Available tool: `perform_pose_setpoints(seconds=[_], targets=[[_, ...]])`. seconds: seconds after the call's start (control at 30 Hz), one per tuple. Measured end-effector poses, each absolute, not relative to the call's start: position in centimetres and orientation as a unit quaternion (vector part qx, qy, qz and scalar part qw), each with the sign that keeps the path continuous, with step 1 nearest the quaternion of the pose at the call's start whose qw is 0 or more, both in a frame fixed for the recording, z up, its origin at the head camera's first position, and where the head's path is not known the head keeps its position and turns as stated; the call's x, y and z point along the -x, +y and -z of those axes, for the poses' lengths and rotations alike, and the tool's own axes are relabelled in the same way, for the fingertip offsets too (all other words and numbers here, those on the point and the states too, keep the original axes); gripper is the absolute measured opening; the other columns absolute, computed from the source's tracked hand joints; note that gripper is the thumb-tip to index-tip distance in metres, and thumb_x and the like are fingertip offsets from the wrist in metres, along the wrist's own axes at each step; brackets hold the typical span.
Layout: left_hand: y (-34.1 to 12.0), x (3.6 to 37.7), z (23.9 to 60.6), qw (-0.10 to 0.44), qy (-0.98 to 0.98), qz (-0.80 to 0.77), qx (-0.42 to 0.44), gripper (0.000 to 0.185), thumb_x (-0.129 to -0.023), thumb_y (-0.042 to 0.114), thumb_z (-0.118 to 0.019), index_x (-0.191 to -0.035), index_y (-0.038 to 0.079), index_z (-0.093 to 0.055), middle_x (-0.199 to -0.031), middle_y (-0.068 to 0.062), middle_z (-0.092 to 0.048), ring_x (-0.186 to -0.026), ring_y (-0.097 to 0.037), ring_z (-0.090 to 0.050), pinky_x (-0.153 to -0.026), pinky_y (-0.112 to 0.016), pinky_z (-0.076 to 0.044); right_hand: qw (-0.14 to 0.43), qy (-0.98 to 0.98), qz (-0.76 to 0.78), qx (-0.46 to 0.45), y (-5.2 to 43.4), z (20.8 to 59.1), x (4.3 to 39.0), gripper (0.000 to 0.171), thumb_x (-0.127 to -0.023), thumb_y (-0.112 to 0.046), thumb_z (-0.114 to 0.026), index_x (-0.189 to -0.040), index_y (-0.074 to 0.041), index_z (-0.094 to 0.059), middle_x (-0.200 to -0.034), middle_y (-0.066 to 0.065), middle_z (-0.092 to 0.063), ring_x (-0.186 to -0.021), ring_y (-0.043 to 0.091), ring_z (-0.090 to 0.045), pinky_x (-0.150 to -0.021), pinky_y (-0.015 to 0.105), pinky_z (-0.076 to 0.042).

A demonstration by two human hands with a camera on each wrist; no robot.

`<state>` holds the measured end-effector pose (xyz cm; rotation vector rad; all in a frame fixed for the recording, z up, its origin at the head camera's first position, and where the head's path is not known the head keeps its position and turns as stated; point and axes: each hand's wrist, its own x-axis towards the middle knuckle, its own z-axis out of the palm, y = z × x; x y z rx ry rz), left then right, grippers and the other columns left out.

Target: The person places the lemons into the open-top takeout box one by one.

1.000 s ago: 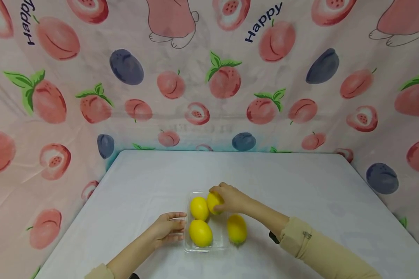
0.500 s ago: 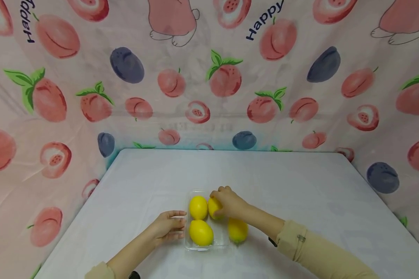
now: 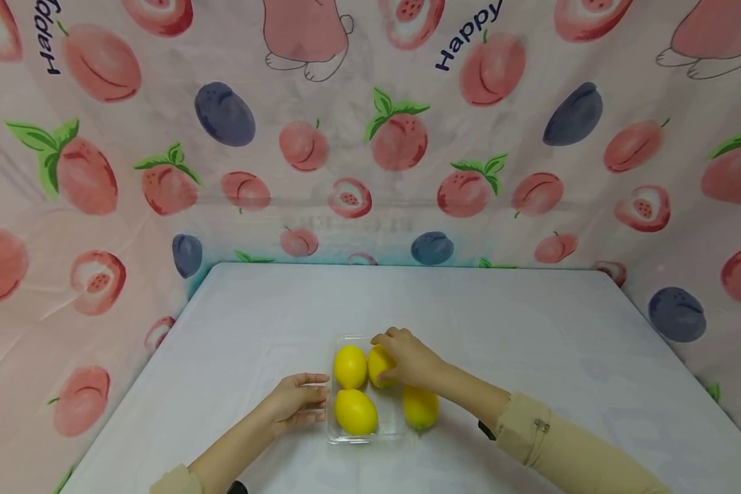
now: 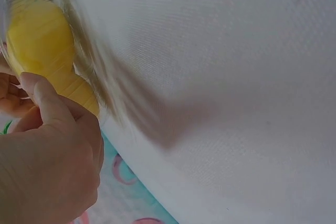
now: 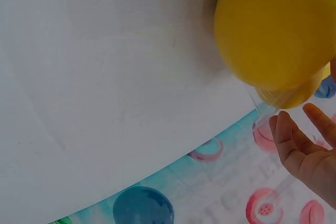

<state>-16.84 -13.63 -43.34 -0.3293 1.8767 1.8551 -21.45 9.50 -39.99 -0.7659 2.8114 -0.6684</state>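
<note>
A clear plastic box (image 3: 348, 442) holds three yellow lemons. Two are in its left half, a far lemon (image 3: 350, 367) and a near lemon (image 3: 356, 412). My right hand (image 3: 410, 358) grips the third lemon (image 3: 379, 363) at the far right, fingers over its far side and thumb on the near side. My left hand (image 3: 293, 401) is at the box's left wall, fingers fairly straight and fingertips right at the plastic. In the left wrist view, lemons (image 4: 42, 38) show through the wall beside my left hand (image 4: 58, 150). In the right wrist view, my right hand's fingers (image 5: 286, 124) are partly visible.
A fourth lemon (image 3: 421, 409) lies just outside the box's right side, under my right wrist, and looms large in the right wrist view. A white cloth covers the table (image 3: 500, 315). A fruit-print curtain (image 3: 346, 171) hangs behind it and along both sides.
My right hand and the lemon in it have shifted slightly, staying over the box's far right corner. The left hand stays at the left wall.
</note>
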Motion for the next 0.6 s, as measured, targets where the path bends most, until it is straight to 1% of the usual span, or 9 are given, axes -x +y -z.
perform_pose_setpoints(seconds=[0.13, 0.33, 0.5, 0.6], targets=[[-13.7, 16.8, 43.4, 0.245, 0.682, -0.680, 0.113, 0.043, -0.090, 0.003, -0.058, -0.129, -0.008, -0.045, -0.094, -0.007, -0.060, -0.075, -0.013, -0.059, -0.071, -0.030, -0.060, 0.060, 0.942, 0.221, 0.244, 10.0, 39.6, 20.9, 0.048, -0.075, -0.017, -0.079, -0.117, -0.002, -0.060, -0.108, 0.012, -0.059, -0.099, 0.028, -0.055, -0.094, 0.044, -0.051], [-13.7, 16.9, 43.5, 0.246, 0.682, -0.679, 0.111, 0.043, -0.091, 0.005, -0.058, -0.130, -0.007, -0.045, -0.090, -0.006, -0.060, -0.074, -0.012, -0.059, -0.070, -0.028, -0.060, 0.046, 0.941, 0.246, 0.228, 11.3, 39.3, 20.3, 0.044, -0.079, -0.016, -0.076, -0.117, -0.004, -0.059, -0.110, 0.013, -0.059, -0.101, 0.029, -0.056, -0.095, 0.047, -0.050], [-13.7, 16.9, 43.4, 0.249, 0.679, -0.682, 0.106, 0.043, -0.091, 0.004, -0.057, -0.131, -0.007, -0.043, -0.088, -0.005, -0.060, -0.072, -0.011, -0.059, -0.071, -0.028, -0.060, 0.047, 0.943, 0.256, 0.207, 12.4, 39.5, 20.0, 0.042, -0.081, -0.017, -0.074, -0.118, -0.005, -0.059, -0.111, 0.012, -0.059, -0.104, 0.028, -0.056, -0.097, 0.047, -0.049], [-13.9, 16.7, 43.3, 0.252, 0.675, -0.686, 0.105, 0.044, -0.091, 0.003, -0.057, -0.131, -0.008, -0.042, -0.087, -0.005, -0.060, -0.072, -0.011, -0.060, -0.071, -0.028, -0.060, 0.046, 0.942, 0.265, 0.202, 13.0, 39.7, 19.8, 0.037, -0.082, -0.016, -0.072, -0.115, -0.004, -0.059, -0.109, 0.012, -0.060, -0.102, 0.029, -0.057, -0.094, 0.046, -0.051]])
